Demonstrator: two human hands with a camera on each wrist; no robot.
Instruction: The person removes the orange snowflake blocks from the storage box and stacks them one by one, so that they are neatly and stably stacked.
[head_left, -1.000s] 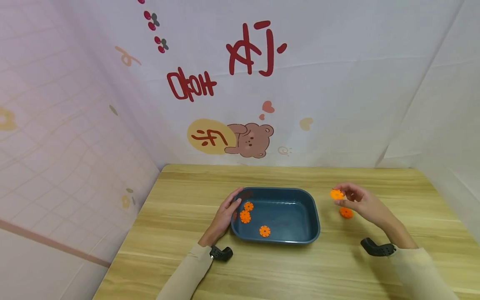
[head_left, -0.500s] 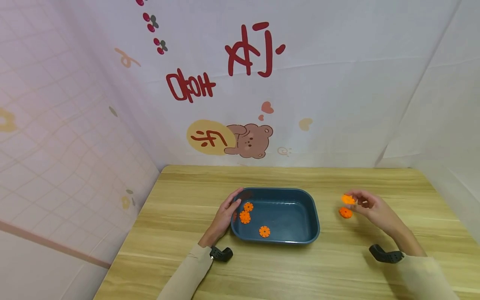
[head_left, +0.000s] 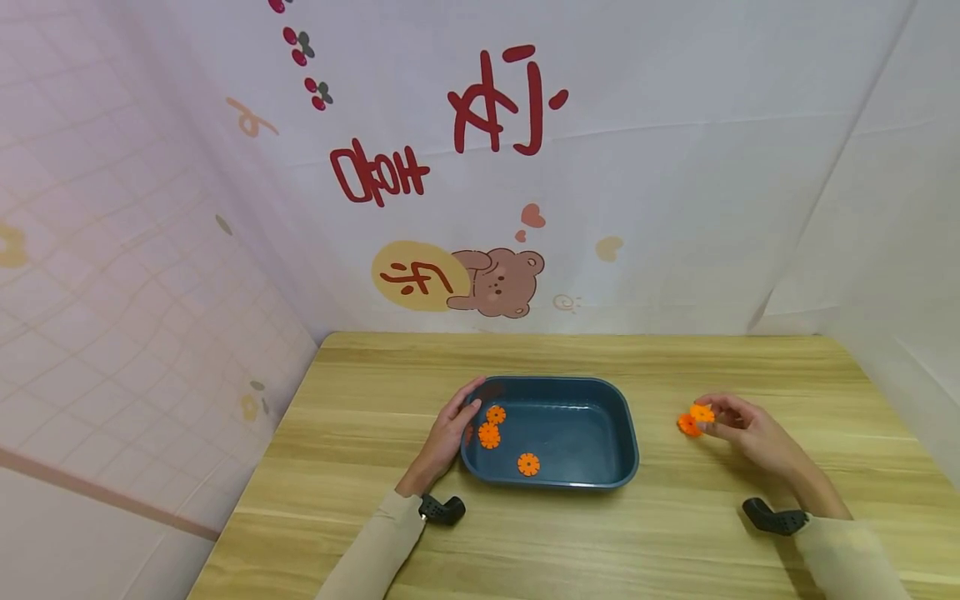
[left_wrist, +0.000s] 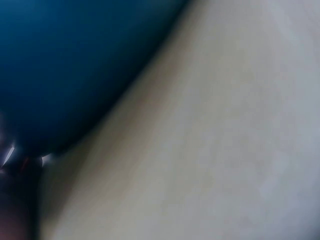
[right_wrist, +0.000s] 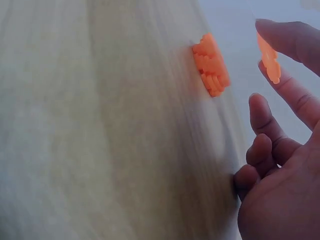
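Note:
A dark blue rectangular tray [head_left: 630,467] stands on the table. My left hand [head_left: 442,435] grips its left end, thumb over the rim and fingers along the outside; the left wrist view shows mainly the tray's blurred blue wall [left_wrist: 75,65]. Several orange notched building discs lie inside, among them one disc [head_left: 528,464] near the front wall. To the right of the tray, my right hand [head_left: 765,437] pinches one orange building disc [head_left: 702,413] between thumb and index finger. Just below and left of it, a small stack of building discs [right_wrist: 210,65] sits on the table.
The wood-grain table [head_left: 547,542] meets a white printed wall cloth [head_left: 675,167] at its back edge. Another cloth wall [head_left: 150,275] stands along the left side. Black wrist cameras, one [head_left: 444,509] on the left and one [head_left: 772,517] on the right, stick out from the wrists.
My right hand has moved right and then down with the building disc, bringing it close to the stack. My left hand and the tray have stayed put.

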